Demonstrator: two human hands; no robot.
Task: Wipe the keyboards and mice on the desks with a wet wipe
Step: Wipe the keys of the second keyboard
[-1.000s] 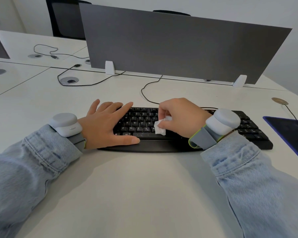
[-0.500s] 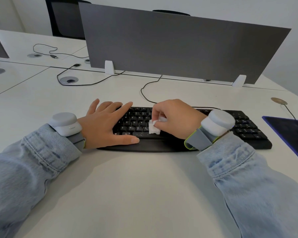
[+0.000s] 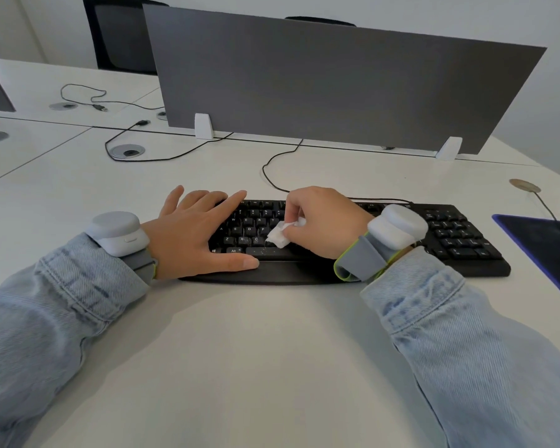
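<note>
A black wired keyboard (image 3: 456, 236) lies across the white desk (image 3: 272, 350) in front of me. My left hand (image 3: 194, 234) rests flat on its left end, fingers straight and spread, thumb along the front edge. My right hand (image 3: 324, 221) pinches a small crumpled white wet wipe (image 3: 280, 234) and presses it onto the keys near the middle of the letter rows. The keys under both hands are hidden. No mouse shows clearly; a dark shape sits at the right edge on the mouse pad.
A grey divider panel (image 3: 337, 82) stands behind the keyboard on white feet. The keyboard's cable (image 3: 269, 169) loops toward it. A dark mouse pad (image 3: 543, 250) with a blue rim lies at the right. Cable grommets and loose cables lie at the back left; a black chair stands beyond.
My right hand has slid the wipe leftward along the keys, from the middle toward my left hand. My left hand has stayed in place on the keyboard.
</note>
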